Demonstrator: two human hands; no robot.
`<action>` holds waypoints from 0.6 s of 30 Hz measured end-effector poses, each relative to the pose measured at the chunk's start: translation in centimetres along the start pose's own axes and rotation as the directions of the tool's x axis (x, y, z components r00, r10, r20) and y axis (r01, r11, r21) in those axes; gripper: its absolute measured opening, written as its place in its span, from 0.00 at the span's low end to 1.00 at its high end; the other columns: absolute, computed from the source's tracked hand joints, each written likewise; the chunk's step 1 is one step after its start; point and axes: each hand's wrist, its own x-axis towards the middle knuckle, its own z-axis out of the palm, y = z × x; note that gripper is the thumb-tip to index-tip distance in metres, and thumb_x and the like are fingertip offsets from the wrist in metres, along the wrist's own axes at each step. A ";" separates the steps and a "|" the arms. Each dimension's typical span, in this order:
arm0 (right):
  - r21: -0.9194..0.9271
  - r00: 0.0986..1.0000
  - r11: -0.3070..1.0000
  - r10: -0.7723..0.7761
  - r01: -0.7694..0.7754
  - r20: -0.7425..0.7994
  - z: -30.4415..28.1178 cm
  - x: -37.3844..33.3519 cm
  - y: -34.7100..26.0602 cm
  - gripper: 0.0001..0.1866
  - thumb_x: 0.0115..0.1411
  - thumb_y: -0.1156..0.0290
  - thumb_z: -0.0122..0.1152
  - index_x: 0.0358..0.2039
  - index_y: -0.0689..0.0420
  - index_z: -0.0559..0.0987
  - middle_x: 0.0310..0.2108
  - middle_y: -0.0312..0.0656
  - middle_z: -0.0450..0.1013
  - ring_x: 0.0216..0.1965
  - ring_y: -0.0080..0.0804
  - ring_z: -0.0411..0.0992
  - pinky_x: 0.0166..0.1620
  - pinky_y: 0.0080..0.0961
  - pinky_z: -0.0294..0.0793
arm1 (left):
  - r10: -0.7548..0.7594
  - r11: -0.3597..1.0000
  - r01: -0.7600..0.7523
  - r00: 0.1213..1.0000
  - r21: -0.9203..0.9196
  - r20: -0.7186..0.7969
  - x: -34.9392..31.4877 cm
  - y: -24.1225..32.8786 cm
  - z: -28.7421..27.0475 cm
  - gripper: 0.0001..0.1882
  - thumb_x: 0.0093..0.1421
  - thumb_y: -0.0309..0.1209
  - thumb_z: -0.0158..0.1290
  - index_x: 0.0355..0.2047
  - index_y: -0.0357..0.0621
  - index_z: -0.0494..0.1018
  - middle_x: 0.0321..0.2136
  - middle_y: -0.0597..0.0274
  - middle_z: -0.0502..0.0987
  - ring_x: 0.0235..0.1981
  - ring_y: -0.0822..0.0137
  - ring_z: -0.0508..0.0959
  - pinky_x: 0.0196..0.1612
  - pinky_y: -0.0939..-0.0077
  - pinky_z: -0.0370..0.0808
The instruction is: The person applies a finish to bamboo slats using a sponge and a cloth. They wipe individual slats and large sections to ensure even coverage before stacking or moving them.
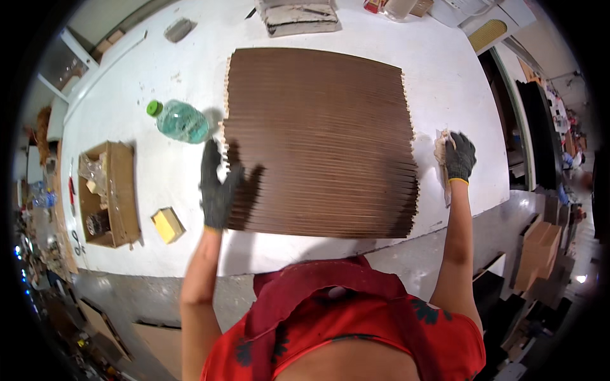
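Observation:
A stack of dark brown wood-look strips [318, 140] lies side by side on the white table [171, 171], their pale ends showing along the left and right edges. My left hand [219, 184], in a dark grey glove, is at the left edge of the strips with thumb and fingers apart, holding nothing. Right of the strips, my right hand [461, 157], gloved alike with a yellow cuff edge, is closed on a pale crumpled rag [441, 149] against the tabletop. The rag is partly hidden under the fingers.
On the left lie a clear greenish bottle [183, 121] with a green cap, an open cardboard box [124, 193] with small items and a yellow block [167, 225]. Folded grey cloth [298, 19] sits at the far edge. Scissors [78, 244] lie near the left table edge.

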 end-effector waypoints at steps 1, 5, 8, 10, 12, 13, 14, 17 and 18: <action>0.101 0.993 0.991 -0.085 0.093 -0.088 0.1 0.9 -1.5 0.16 0.58 0.61 0.61 0.47 0.47 0.81 0.51 0.44 0.75 0.54 0.44 0.70 0.57 0.39 0.69 | -0.099 0.977 0.101 0.995 -0.187 0.018 -2.5 2.1 -0.3 0.33 0.60 0.30 0.61 0.62 0.32 0.62 0.52 0.51 0.74 0.50 0.63 0.74 0.54 0.70 0.72; 0.297 0.922 0.876 -0.329 0.379 -0.207 1.1 5.0 -13.6 0.20 0.56 0.60 0.66 0.49 0.48 0.80 0.53 0.45 0.74 0.56 0.48 0.69 0.60 0.42 0.66 | -0.491 0.757 0.597 0.788 -0.267 0.371 -14.8 3.0 -2.9 0.14 0.63 0.27 0.57 0.48 0.33 0.76 0.37 0.56 0.81 0.40 0.68 0.79 0.46 0.75 0.75; 0.296 0.893 0.844 -0.399 0.447 -0.210 0.2 8.7 -21.2 0.23 0.60 0.54 0.60 0.52 0.51 0.78 0.53 0.45 0.74 0.57 0.45 0.69 0.59 0.42 0.67 | -0.618 0.418 0.771 0.629 -0.480 0.471 -20.2 2.4 -0.9 0.19 0.63 0.26 0.56 0.54 0.35 0.72 0.45 0.51 0.80 0.45 0.66 0.79 0.50 0.71 0.76; 0.385 0.922 0.839 -0.367 0.385 -0.123 3.1 12.5 -22.8 0.23 0.62 0.51 0.56 0.52 0.50 0.77 0.52 0.46 0.74 0.55 0.45 0.70 0.56 0.42 0.69 | -0.707 0.187 0.734 0.562 -0.653 0.429 -20.8 3.8 2.5 0.29 0.63 0.26 0.56 0.63 0.37 0.61 0.53 0.47 0.74 0.48 0.63 0.78 0.55 0.68 0.74; 0.379 0.924 0.860 -0.380 0.340 0.032 4.9 14.3 -24.5 0.23 0.65 0.48 0.50 0.51 0.51 0.78 0.50 0.47 0.76 0.53 0.45 0.72 0.54 0.42 0.69 | -0.679 0.246 0.697 0.620 -0.673 0.393 -19.3 3.9 4.3 0.32 0.65 0.31 0.55 0.65 0.37 0.57 0.53 0.48 0.74 0.49 0.59 0.78 0.56 0.66 0.73; 0.327 0.909 0.884 -0.394 0.334 0.137 5.1 14.8 -25.4 0.25 0.66 0.47 0.46 0.49 0.52 0.79 0.47 0.46 0.77 0.51 0.44 0.73 0.54 0.42 0.69 | -0.622 0.286 0.661 0.679 -0.694 0.391 -17.9 4.7 4.9 0.31 0.65 0.33 0.55 0.65 0.37 0.57 0.52 0.48 0.74 0.50 0.58 0.77 0.55 0.65 0.74; 0.271 0.887 0.905 -0.394 0.329 0.241 5.3 15.4 -26.0 0.26 0.67 0.46 0.43 0.47 0.52 0.80 0.45 0.46 0.78 0.49 0.44 0.74 0.53 0.42 0.69 | -0.539 0.567 0.602 0.787 -0.562 0.299 -17.4 5.0 5.3 0.31 0.65 0.34 0.55 0.64 0.37 0.57 0.51 0.49 0.74 0.49 0.59 0.78 0.55 0.65 0.74; 0.248 0.865 0.859 -0.486 0.447 0.125 8.3 16.0 -25.8 0.26 0.68 0.46 0.40 0.43 0.52 0.82 0.42 0.45 0.79 0.46 0.44 0.76 0.51 0.43 0.70 | -0.428 0.791 0.479 0.878 -0.380 0.215 -16.9 5.7 6.2 0.30 0.66 0.36 0.54 0.63 0.37 0.58 0.49 0.51 0.75 0.48 0.60 0.78 0.53 0.66 0.75; 0.253 0.872 0.878 -0.455 0.406 0.180 6.2 15.6 -26.5 0.27 0.68 0.46 0.40 0.41 0.53 0.82 0.42 0.46 0.78 0.46 0.43 0.75 0.51 0.42 0.71 | -0.554 0.588 0.575 0.799 -0.569 0.235 -16.5 6.2 6.2 0.29 0.66 0.36 0.54 0.63 0.37 0.59 0.49 0.51 0.75 0.47 0.61 0.78 0.53 0.66 0.75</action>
